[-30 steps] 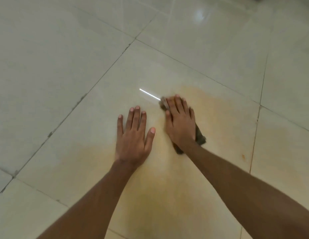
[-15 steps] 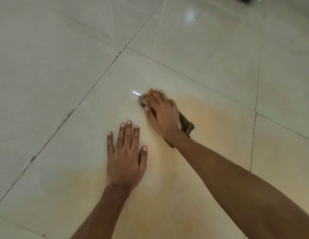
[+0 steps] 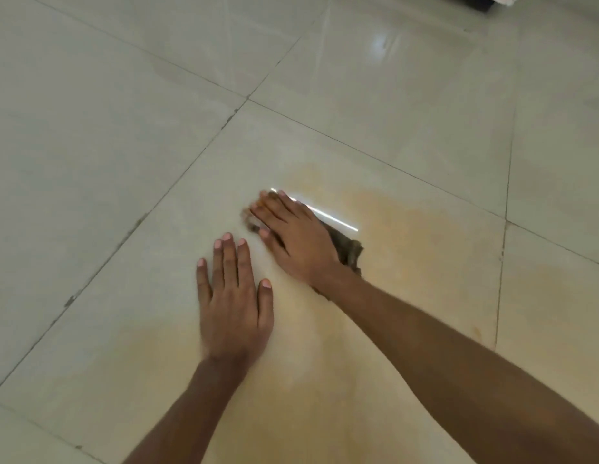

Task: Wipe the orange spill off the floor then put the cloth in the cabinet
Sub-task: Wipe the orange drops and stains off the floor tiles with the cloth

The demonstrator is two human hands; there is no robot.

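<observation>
right hand [image 3: 296,234] flat on cloth [image 3: 350,251]

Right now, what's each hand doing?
Left hand: open, flat on the floor tile, holding nothing.
Right hand: open, palm down, pressing the dark cloth against the orange spill.

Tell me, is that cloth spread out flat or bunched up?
Bunched up, as far as shows. The cloth pokes out in dark crumpled folds beside the right hand, which presses flat on it and hides the rest.
</observation>
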